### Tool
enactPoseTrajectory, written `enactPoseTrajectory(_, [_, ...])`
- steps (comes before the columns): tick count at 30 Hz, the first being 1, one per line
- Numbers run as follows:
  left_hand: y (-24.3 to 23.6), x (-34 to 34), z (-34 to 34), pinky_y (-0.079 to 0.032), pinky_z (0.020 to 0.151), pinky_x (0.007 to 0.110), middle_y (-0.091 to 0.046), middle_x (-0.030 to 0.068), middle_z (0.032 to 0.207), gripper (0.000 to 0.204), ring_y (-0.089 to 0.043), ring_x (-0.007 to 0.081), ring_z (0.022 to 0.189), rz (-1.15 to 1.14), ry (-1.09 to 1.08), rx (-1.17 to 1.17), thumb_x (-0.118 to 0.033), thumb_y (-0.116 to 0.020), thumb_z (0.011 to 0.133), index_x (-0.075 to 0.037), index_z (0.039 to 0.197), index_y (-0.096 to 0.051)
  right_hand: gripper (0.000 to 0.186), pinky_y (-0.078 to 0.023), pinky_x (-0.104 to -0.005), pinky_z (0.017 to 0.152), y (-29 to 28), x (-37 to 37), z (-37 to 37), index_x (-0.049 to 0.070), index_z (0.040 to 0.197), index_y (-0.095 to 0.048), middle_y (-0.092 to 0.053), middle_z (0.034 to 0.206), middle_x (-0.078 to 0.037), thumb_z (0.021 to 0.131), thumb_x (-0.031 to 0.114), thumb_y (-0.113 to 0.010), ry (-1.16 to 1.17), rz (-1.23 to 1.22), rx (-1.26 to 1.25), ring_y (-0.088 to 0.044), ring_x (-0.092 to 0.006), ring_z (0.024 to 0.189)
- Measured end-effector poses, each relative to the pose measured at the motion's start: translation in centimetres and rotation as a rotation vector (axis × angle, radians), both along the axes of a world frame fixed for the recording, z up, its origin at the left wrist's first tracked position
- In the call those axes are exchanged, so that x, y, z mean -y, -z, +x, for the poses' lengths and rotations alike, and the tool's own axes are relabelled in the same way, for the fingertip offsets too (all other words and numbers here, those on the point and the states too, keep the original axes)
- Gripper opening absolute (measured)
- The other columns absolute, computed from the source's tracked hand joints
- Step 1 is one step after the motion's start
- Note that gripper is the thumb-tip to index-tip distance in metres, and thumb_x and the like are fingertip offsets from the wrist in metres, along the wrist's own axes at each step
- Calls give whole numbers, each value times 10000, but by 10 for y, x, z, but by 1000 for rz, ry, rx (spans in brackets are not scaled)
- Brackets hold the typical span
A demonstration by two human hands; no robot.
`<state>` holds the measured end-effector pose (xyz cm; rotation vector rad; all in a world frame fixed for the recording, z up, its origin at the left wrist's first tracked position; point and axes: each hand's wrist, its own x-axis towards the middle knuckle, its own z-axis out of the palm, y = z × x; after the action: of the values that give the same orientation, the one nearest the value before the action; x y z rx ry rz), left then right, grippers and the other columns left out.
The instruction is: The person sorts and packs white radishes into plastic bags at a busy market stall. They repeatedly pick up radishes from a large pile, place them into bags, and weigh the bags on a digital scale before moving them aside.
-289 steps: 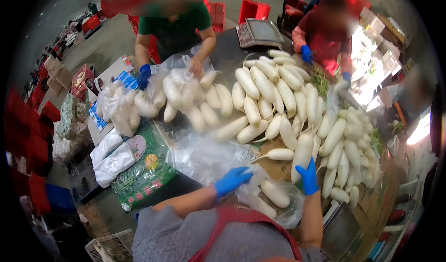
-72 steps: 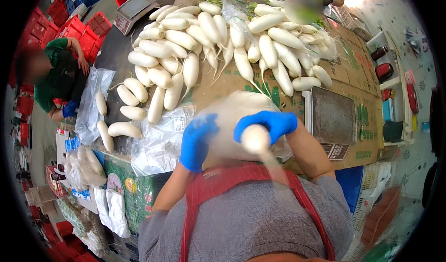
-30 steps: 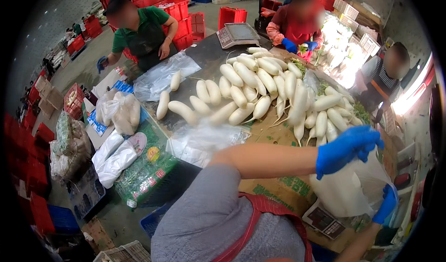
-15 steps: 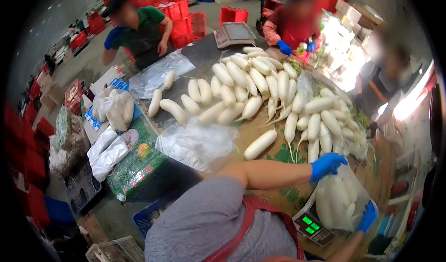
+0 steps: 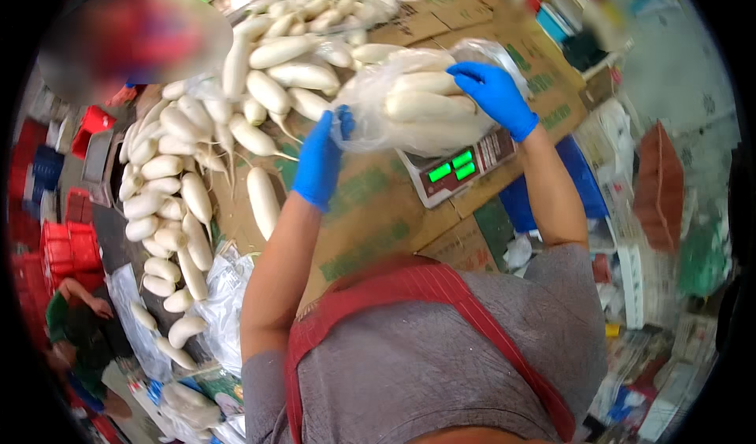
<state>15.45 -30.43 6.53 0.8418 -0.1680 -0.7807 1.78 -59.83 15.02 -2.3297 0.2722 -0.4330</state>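
A clear plastic bag [image 5: 366, 121] of several white radishes [image 5: 429, 105] lies across a digital scale [image 5: 468, 172] with a green-lit display. My left hand [image 5: 319, 160], in a blue glove, grips the loose left end of the bag; its fingertips are partly behind the plastic. My right hand [image 5: 496, 101], also blue-gloved, curves its fingers over the right end of the bag, against the radishes inside. A single loose radish [image 5: 262, 202] rests on the cardboard table cover [image 5: 366, 227], beside my left forearm.
A large heap of white radishes [image 5: 185, 121] spreads over the table's left and far sides. Empty plastic bags [image 5: 227, 310] lie at the near left. One person [image 5: 79, 318] is at lower left, another, blurred, at upper left. A blue crate [image 5: 563, 188] stands right of the scale.
My view has turned right, bringing the scale toward the middle. The bag has tipped over to lie sideways on the scale, and my hands have shifted to its two ends.
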Motion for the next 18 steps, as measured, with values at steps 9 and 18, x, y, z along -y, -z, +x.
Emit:
enactPoseTrajectory(9, [23, -16, -18, -380, 990, 325, -577, 4, 1208, 603, -524, 155, 1126, 172, 21, -132, -623, -428, 937, -121, 1249, -547, 239, -500, -283, 764, -58, -22, -60, 21, 1045, -707, -686, 939, -61, 926, 177, -570, 105, 175, -18, -623, -125, 842])
enactPoseTrajectory(18, [-17, -9, -35, -306, 1051, 356, -545, 23, 1319, 608, -470, 160, 1226, 177, 24, -30, -586, -446, 947, -128, 1339, -520, 227, -511, -322, 761, -29, -15, -22, 53, 1000, -716, -699, 908, -100, 914, 219, -587, -72, 59, -68, -652, -203, 838])
